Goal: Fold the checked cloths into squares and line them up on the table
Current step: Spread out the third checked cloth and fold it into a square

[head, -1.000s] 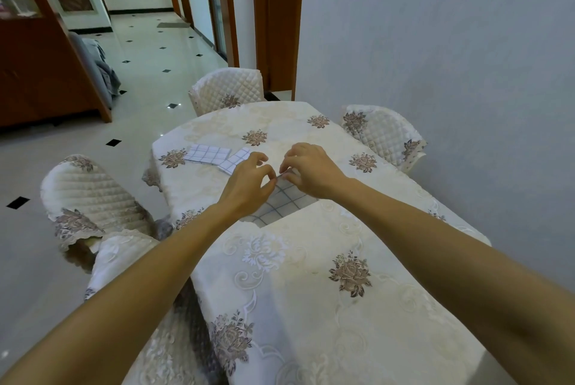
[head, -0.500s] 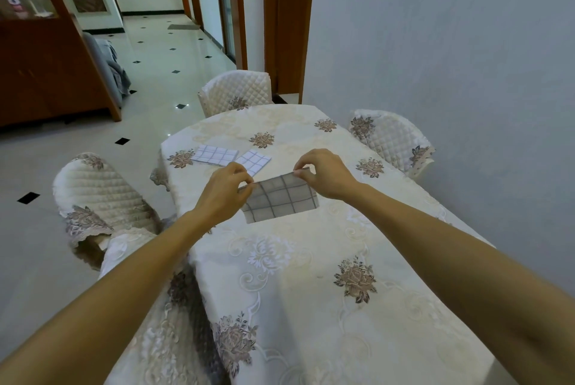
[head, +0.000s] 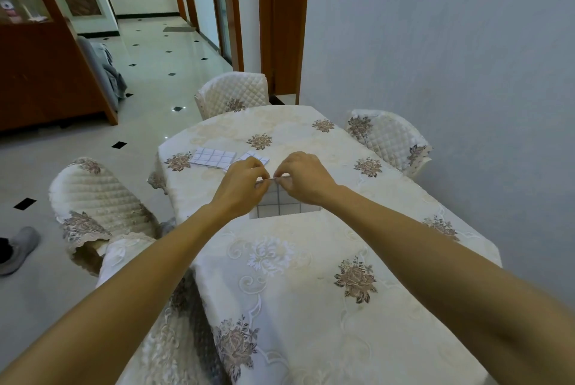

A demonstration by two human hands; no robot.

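A home dining room: a bench [head: 311,307] draped in cream, rose-embroidered lace cloth, ringed by chairs [head: 233,90] in quilted cream covers, stands on glossy pale floor tiles [head: 149,95] with black diamond insets, near a dark wooden cabinet [head: 43,79] and brown wooden door frames [head: 284,20].

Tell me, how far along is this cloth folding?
Done: a folded white checked cloth and a second folded cloth lie side by side on the floral-clothed table. In hand: the left hand and right hand pinch the top edge of a third grey-checked cloth. Left: finishing its fold and setting it in line. No other unfolded cloth shows.
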